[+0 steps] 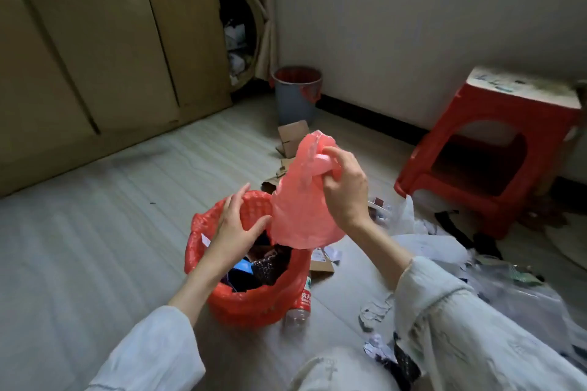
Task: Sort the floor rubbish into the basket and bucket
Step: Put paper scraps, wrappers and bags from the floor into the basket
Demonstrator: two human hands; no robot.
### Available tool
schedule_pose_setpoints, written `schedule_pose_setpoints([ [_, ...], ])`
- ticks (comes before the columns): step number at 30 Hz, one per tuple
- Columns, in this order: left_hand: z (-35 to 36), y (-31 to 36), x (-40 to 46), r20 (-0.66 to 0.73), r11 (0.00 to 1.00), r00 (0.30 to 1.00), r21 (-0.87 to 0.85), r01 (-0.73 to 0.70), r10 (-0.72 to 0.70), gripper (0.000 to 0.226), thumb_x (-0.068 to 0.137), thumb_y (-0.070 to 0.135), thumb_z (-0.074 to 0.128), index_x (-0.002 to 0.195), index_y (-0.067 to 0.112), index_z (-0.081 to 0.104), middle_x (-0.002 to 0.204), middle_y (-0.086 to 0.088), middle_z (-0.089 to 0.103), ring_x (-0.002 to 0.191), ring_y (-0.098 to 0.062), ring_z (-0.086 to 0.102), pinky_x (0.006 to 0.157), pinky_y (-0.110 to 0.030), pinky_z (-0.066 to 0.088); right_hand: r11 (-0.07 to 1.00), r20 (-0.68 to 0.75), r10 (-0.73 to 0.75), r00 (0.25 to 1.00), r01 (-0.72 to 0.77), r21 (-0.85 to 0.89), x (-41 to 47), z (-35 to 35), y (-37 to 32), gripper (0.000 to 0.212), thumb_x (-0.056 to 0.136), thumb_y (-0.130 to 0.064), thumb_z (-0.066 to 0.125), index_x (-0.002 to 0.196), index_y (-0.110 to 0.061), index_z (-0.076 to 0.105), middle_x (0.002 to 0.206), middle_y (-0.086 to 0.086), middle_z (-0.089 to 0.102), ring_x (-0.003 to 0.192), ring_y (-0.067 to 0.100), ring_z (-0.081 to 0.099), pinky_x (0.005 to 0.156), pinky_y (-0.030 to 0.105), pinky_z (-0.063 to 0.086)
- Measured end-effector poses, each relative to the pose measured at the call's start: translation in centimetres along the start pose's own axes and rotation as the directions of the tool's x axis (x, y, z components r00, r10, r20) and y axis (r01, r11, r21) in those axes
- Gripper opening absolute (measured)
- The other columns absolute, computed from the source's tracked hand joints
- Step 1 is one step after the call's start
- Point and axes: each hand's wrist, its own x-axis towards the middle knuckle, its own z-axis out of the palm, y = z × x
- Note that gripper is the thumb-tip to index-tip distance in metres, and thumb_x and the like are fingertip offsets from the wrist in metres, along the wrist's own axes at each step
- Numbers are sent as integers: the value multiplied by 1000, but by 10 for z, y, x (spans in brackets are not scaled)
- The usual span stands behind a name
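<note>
Right hand (344, 192) is gripping a thin pink plastic bag (301, 200) by its bunched top, holding it up so the bag is hanging over the far right rim of the red woven plastic basket (251, 305). Left hand (236, 228) is reaching over the basket's mouth, fingers loosely spread and holding nothing, thumb pointing toward the bag. Basket is sitting on the pale wood-look floor (111, 200), lined with red plastic, holding dark wrappers and scraps. 1 clear plastic bottle with red label (300, 305) is lying against the basket's right side. Grey bucket with red liner (295, 95) is standing by the far wall, well apart. Torn white paper and plastic scraps (422, 232) are lying on the floor at right, near a red plastic stool (489, 149).
</note>
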Motion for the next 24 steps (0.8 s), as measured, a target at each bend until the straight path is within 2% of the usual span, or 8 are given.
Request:
schedule_pose_setpoints([
  [4,-3,11,-2,109,975,983,150,-165,149,101,72,28,78,145,34,9,152,5,14,133,0,17,107,-22,18,956,173,166,971,-201,211,-6,24,-4,43,79,8,50,113,-13,66,109,-2,64,97,8,55,84,12,44],
  [7,-4,4,-3,122,940,977,276,-203,175,116,68,25,80,139,45,-9,155,6,-12,143,-13,7,110,-33,25,930,319,170,932,-259,262,-13,41,-1,45,77,8,51,115,-12,65,114,5,65,100,13,57,90,28,48],
  [10,-5,-6,0,158,912,966,328,-246,203,123,67,23,80,137,49,-17,150,14,-27,143,-13,-4,109,-32,22,872,438,239,866,-391,296,-18,52,4,47,79,8,47,119,-12,60,112,6,62,89,14,57,79,28,48],
  [13,-3,-17,4,221,919,950,280,-278,220,123,67,15,79,139,49,-15,153,15,-17,140,-4,-3,111,-30,19,848,509,258,821,-445,288,-22,59,11,43,82,7,48,119,-11,57,106,3,60,83,11,57,75,27,49],
  [16,4,-25,5,225,939,950,218,-267,218,109,72,5,71,142,45,-2,152,4,11,139,-15,22,109,-36,34,850,539,272,797,-461,254,-24,63,22,43,80,9,49,118,-9,57,115,8,61,99,16,58,85,32,50],
  [19,11,-31,4,206,917,949,273,-289,238,105,73,11,73,142,43,0,139,-1,35,122,-21,37,103,-41,36,802,599,299,743,-536,264,-22,64,32,40,82,11,47,109,-16,59,115,13,61,100,24,60,86,39,52],
  [22,17,-30,3,209,904,957,334,-265,204,104,73,20,75,140,42,-2,118,6,33,116,-15,26,103,-30,23,793,609,310,730,-552,259,-21,64,37,38,82,10,46,98,-20,62,104,14,64,87,24,61,80,42,53],
  [24,22,-29,3,198,918,959,303,-256,202,101,75,18,74,139,44,1,117,6,28,121,-11,22,103,-27,18,814,595,305,744,-528,244,-21,63,38,34,82,7,50,90,-21,69,89,9,67,81,21,61,76,41,53],
])
